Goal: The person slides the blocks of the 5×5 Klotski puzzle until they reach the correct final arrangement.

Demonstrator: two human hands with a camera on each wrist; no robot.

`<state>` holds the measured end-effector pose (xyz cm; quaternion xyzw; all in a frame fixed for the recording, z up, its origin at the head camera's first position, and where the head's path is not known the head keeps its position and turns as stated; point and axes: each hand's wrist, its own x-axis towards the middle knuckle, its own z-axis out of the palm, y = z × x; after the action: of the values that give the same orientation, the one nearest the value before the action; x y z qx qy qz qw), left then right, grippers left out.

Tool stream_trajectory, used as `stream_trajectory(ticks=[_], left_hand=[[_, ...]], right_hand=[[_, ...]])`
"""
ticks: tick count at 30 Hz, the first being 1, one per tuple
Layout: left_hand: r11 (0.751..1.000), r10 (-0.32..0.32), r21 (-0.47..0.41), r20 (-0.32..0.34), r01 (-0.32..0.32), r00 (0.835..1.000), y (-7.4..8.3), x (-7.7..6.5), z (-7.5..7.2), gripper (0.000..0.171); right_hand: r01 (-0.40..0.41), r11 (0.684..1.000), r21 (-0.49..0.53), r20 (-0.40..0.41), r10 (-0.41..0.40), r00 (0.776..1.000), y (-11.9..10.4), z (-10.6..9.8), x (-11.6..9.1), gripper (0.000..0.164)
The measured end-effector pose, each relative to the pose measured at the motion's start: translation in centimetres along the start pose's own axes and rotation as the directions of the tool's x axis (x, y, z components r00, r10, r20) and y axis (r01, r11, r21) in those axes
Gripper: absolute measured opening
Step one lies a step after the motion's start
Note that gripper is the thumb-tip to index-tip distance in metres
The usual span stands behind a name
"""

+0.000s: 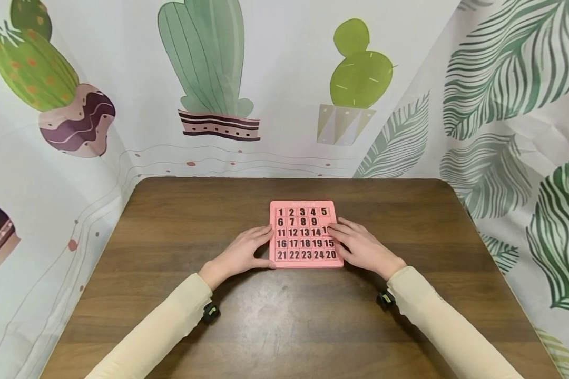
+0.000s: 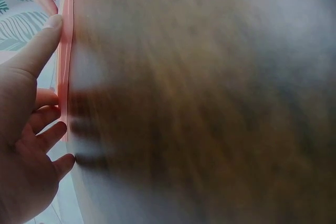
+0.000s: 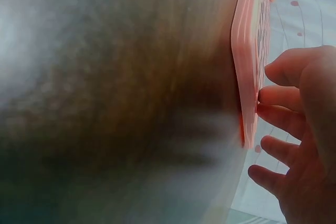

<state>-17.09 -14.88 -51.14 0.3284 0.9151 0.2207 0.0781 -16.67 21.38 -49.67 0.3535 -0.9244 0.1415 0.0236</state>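
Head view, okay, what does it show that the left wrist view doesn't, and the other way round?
Only the head view shows the numbered tiles and the potted cactus prints. Only the left wrist view shows the palm side of the left hand. Both show that hand, the right hand, the pink board, the brown table and leaf prints.

The head view looks forward and down over the table (image 1: 275,326), farthest off; the wrist views — close, low, turned sideways — face across it past the left hand (image 1: 244,250) and right hand (image 1: 362,248). Both (from opposite sides) catch the pink board (image 1: 305,235).
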Motion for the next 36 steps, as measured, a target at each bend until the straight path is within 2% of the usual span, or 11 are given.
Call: stream_trajectory(ticks=[5, 15, 27, 36], left_hand=[[1.0, -0.006, 0.0, 0.005, 0.006, 1.0, 0.2, -0.1, -0.2, 0.096], [1.0, -0.009, 0.003, 0.005, 0.009, 1.0, 0.1, -0.1, 0.0, 0.096], [1.0, -0.01, -0.002, 0.006, 0.01, 1.0, 0.0, 0.0, 0.2, 0.096], [1.0, -0.003, 0.002, 0.003, 0.003, 1.0, 0.0, -0.1, -0.1, 0.096]], right_hand=[[-0.015, 1.0, 0.005, 0.002, 0.015, 1.0, 0.4, 0.0, 0.5, 0.045], [-0.017, 0.999, -0.047, 0.026, 0.018, 1.0, 0.9, 0.1, 1.5, 0.045], [-0.087, 0.996, -0.026, 0.054, 0.088, 0.995, 0.9, -0.2, 2.3, 0.049], [-0.06, 0.998, -0.011, 0.017, 0.061, 0.998, 0.9, -0.3, 1.9, 0.045]])
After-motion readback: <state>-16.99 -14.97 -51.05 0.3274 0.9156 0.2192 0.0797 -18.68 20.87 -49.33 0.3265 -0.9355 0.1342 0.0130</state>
